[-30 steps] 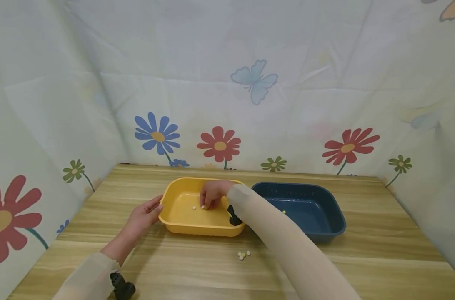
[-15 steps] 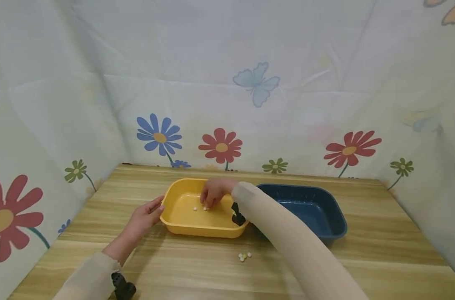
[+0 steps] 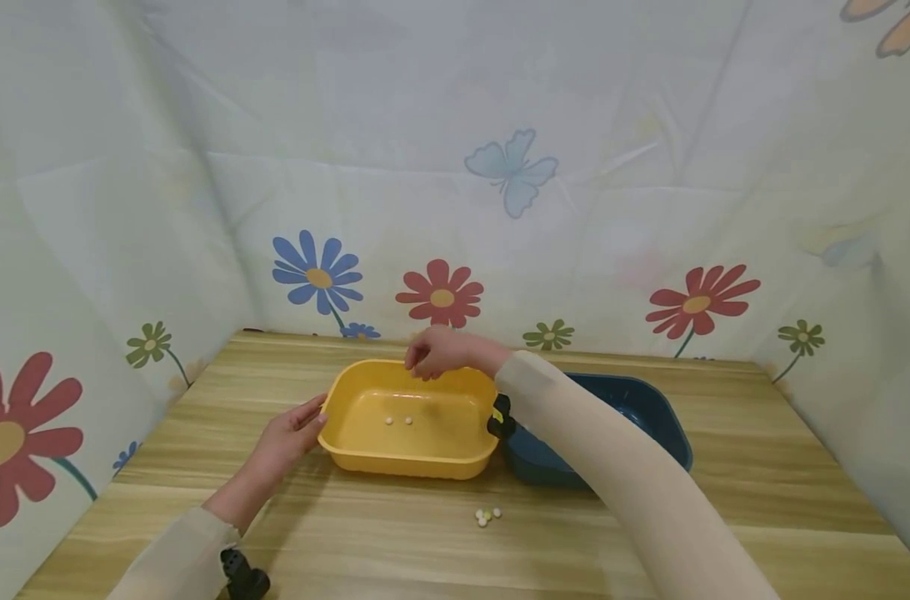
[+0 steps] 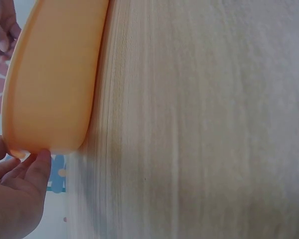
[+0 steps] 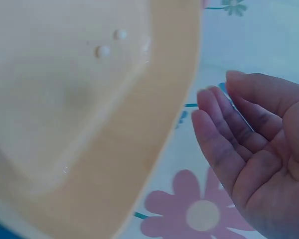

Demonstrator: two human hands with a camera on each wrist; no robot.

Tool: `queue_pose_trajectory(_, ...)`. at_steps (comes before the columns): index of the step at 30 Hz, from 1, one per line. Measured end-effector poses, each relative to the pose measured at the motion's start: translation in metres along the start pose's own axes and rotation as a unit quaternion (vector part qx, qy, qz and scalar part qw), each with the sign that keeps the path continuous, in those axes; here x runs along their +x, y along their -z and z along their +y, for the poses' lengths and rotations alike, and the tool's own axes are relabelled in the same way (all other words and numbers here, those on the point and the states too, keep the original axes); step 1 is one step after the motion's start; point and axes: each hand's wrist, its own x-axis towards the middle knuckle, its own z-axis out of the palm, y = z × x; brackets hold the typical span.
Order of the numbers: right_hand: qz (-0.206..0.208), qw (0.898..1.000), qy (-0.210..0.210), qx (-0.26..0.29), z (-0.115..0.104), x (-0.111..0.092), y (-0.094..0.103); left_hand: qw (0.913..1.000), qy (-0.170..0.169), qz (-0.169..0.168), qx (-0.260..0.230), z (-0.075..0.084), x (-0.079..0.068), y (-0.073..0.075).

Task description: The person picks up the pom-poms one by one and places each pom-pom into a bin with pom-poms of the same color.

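Note:
A yellow plastic basin (image 3: 410,467) stands on the wooden table. My left hand (image 3: 293,429) grips its left end, thumb at the rim and fingers against the outer wall, as the left wrist view shows. Two small white round beads (image 3: 398,421) lie close together on the basin's floor. Above the far rim hovers my right hand (image 3: 442,352), apart from the basin. In the right wrist view its palm and loosely bent fingers (image 5: 222,134) show nothing held.
To the right stands a dark blue basin (image 3: 668,425), partly covered by my right sleeve. Several white and yellowish beads (image 3: 482,522) lie on the table (image 3: 395,542) in front of the basins. A flower-printed cloth (image 3: 605,225) hangs behind the table.
My right hand has lifted out of the yellow basin, up and back over its far rim. The two beads stay on the basin floor. My left hand keeps its grip.

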Motion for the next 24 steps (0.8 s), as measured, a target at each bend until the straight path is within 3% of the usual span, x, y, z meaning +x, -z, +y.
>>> queue_pose_trajectory(11, 0.083, 0.994, 0.037, 0.064, 0.003, -0.056, 0.012, 1.0000, 0.001, 0.003, -0.001, -0.002, 0.001, -0.001)
queue_pose_trajectory(24, 0.095, 0.987, 0.081, 0.096, 0.019, -0.141, -0.005, 0.9999, -0.002, 0.005, 0.016, -0.002, 0.001, -0.001)
